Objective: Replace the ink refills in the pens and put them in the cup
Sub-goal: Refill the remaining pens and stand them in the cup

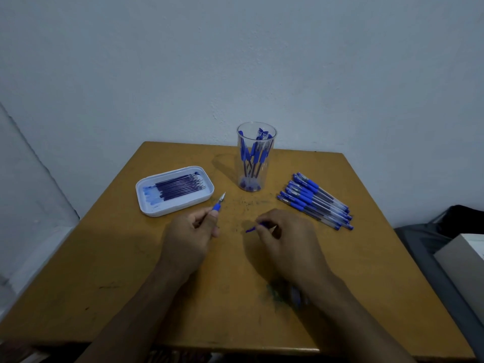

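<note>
Both hands pinch: left hand (pixel 192 233) holds the pen tip section (pixel 219 203), right hand (pixel 286 238) a blue refill (pixel 253 228).

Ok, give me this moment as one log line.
left hand: holds pen | right hand: pinches blue piece | cup: pens inside | tray: refills

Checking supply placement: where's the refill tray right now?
In the head view, the white tray of refills sits on the table, far left, left of the clear cup and just beyond the left hand.
</note>
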